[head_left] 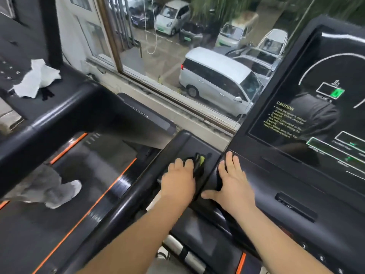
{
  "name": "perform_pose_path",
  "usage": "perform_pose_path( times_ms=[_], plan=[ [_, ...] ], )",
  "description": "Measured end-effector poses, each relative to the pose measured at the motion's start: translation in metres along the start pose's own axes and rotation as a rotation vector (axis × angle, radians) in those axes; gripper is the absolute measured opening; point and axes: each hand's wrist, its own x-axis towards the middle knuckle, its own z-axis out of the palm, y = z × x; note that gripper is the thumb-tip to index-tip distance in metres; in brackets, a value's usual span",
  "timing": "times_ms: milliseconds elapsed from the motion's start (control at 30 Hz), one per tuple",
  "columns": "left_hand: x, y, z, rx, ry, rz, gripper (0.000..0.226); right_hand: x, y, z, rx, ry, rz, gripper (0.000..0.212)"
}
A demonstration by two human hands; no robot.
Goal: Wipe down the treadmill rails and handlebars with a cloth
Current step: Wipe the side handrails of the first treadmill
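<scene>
My left hand [178,180] rests on the tray to the left of the treadmill console, its fingers curled over a dark cloth [199,165] with a yellow-green patch. My right hand [232,180] lies flat with straight fingers on the console's lower left edge [262,175]. A dark patch, possibly part of the same cloth, shows under its index finger and thumb. The black side handlebar [136,186] runs diagonally down-left just beside my left wrist.
The lit console screen [316,115] rises at the right. A second treadmill stands on the left, with a white cloth [37,78] on its console and a thick black handlebar [59,115]. Someone's grey trouser leg and shoe [51,190] are on its belt. A window [197,56] lies ahead.
</scene>
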Motion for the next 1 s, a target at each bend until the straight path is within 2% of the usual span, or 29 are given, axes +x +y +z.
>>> perform_pose_path(
  times_ms=[100, 167, 267, 367, 433, 500, 567, 667, 800, 933, 1000],
  plan=[
    [-0.054, 0.000, 0.022, -0.106, 0.046, 0.142, 0.069, -0.002, 0.002, 0.000, -0.015, 0.022, -0.003, 0.114],
    [-0.086, -0.024, 0.039, -0.246, 0.022, 0.203, 0.071, -0.003, 0.003, 0.001, -0.012, 0.028, -0.006, 0.107],
    [-0.095, -0.056, 0.031, -0.132, 0.024, 0.218, 0.068, -0.008, -0.002, -0.002, -0.047, 0.035, -0.011, 0.115],
    [-0.068, -0.069, -0.007, -0.001, 0.071, 0.057, 0.055, -0.006, -0.023, -0.015, -0.063, -0.012, -0.099, 0.115],
    [-0.053, -0.083, -0.025, -0.061, 0.132, -0.127, 0.051, 0.003, -0.040, -0.022, -0.045, -0.074, -0.159, 0.122],
    [-0.053, -0.097, -0.023, -0.137, 0.221, -0.219, 0.054, 0.016, -0.051, -0.024, -0.015, -0.153, -0.167, 0.133],
    [-0.067, -0.098, -0.011, -0.122, 0.169, -0.186, 0.062, 0.026, -0.055, -0.023, -0.056, -0.224, -0.139, 0.142],
    [-0.082, -0.094, 0.003, 0.042, 0.083, -0.047, 0.074, 0.030, -0.052, -0.022, -0.133, -0.278, -0.080, 0.144],
    [-0.041, -0.097, -0.008, 0.062, 0.081, -0.048, 0.068, 0.031, -0.050, -0.022, -0.105, -0.291, -0.051, 0.141],
    [0.028, -0.094, -0.022, -0.104, 0.066, -0.168, 0.053, 0.032, -0.052, -0.020, -0.118, -0.291, -0.030, 0.137],
    [0.038, -0.091, -0.019, -0.101, 0.074, -0.164, 0.049, 0.032, -0.050, -0.020, -0.109, -0.301, -0.021, 0.137]
  ],
)
